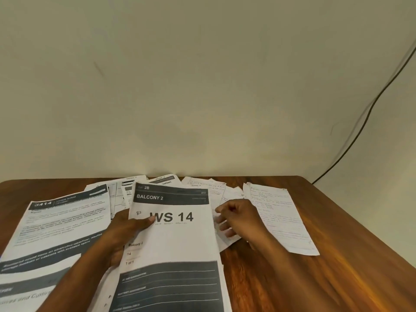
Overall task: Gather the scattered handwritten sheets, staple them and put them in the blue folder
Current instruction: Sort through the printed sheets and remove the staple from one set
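My left hand (126, 233) grips the left edge of a printed sheet (173, 242) headed "BALCONY 2 / WS 14", thumb on top, fingers under it. My right hand (238, 217) hovers with loosely curled fingers over handwritten sheets (216, 190) just right of that printed sheet; whether it pinches one I cannot tell. A further handwritten sheet (279, 217) lies flat on the wooden table (315, 278) to the right of my right hand. No blue folder or stapler is in view.
More printed sheets lie spread at the left, one headed "3414" (56, 226), and others fan out at the back (126, 190). A beige wall rises right behind the table, with a dark cable (364, 118) running down it at the right.
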### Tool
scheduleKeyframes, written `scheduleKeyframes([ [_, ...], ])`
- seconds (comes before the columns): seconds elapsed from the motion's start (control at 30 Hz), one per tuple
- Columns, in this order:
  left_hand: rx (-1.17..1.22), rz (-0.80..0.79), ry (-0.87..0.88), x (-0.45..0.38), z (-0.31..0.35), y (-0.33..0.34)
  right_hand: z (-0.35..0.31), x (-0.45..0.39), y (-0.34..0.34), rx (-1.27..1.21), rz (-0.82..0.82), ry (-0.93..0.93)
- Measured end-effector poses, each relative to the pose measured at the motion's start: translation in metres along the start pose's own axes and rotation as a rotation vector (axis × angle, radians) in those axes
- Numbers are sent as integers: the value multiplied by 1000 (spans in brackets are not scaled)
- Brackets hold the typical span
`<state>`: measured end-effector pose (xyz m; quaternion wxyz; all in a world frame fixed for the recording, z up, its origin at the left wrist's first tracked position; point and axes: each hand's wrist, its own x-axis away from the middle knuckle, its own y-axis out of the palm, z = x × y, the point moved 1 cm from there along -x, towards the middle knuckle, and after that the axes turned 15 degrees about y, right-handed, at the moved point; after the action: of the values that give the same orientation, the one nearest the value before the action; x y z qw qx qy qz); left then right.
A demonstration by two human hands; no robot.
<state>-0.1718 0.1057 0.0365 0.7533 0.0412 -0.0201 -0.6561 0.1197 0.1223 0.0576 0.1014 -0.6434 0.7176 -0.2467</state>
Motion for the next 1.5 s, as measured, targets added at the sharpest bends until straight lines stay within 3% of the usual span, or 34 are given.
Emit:
scheduleKeyframes([
  [0.07, -28, 12, 21, -1, -1, -2, 9, -6, 5, 223, 109, -162],
  [0.23, -51, 31, 58, -2, -3, -4, 27, -6, 20, 544, -79, -167],
  [0.3, -40, 32, 50, -4, -5, -7, 28, -4, 23, 651, -83, -187],
  [0.63, -38, 1, -18, -7, -4, -13, 5, 10, 0, 888, -131, -161],
  [0.83, -18, -33, -80, -9, 3, -24, 2, 13, 1, 759, 11, -194],
  [1.03, -65, -28, -74, -9, 15, -34, 9, 18, 22, 794, -137, -256],
  [1.33, -68, 14, -147, -10, 20, -62, 2, 6, -11, 777, -178, -178],
  [1.5, -107, 37, -148, -10, 13, -60, 3, 0, -12, 833, -42, -182],
])
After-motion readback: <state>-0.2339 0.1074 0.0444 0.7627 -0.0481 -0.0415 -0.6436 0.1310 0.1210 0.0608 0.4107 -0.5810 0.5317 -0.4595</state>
